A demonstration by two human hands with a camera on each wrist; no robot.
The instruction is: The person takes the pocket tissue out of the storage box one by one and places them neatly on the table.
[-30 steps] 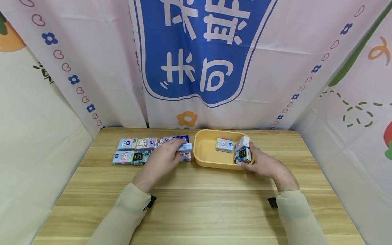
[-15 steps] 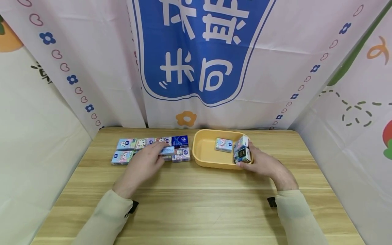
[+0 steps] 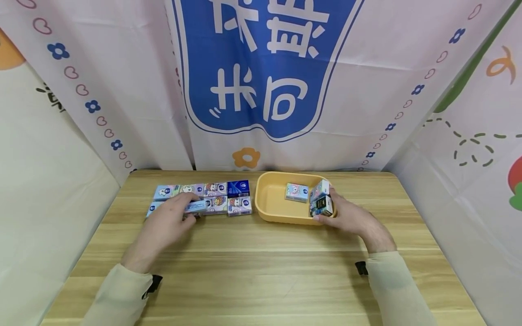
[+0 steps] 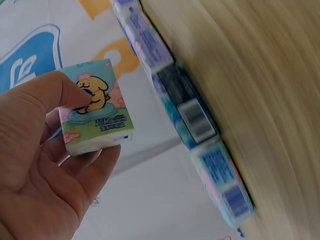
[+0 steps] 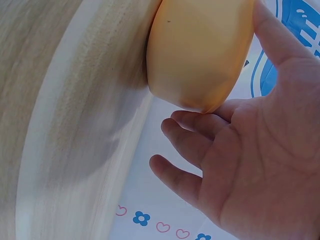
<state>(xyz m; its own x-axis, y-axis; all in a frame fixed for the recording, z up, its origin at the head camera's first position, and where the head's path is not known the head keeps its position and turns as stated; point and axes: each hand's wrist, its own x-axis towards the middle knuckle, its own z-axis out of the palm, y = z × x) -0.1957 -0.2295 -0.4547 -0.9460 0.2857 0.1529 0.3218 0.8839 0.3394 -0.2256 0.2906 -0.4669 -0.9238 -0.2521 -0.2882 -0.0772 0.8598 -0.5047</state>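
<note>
My left hand [image 3: 169,222] pinches a pocket tissue pack [image 4: 95,115] with a cartoon puppy print, thumb on its front and fingers behind. That pack is over two rows of tissue packs [image 3: 215,204] on the table; the hand hides some of the left ones. At the right end of a yellow plastic basket [image 3: 281,220], my right hand [image 3: 352,219] grips the end wall between thumb and fingers. Its other fingers [image 5: 175,180] spread loosely in the right wrist view. In the basket, one tissue pack [image 3: 297,192] lies flat, and two more [image 3: 321,206] stand against the right wall.
The basket stands just right of the rows, near the back edge of the wooden table [image 3: 261,271]. A printed cloth [image 3: 155,90] hangs behind the table, and cloth walls [image 3: 456,203] rise at both sides.
My left hand has moved left with the tissue pack over the rows, uncovering packs at the right end. My right hand stays at the basket.
</note>
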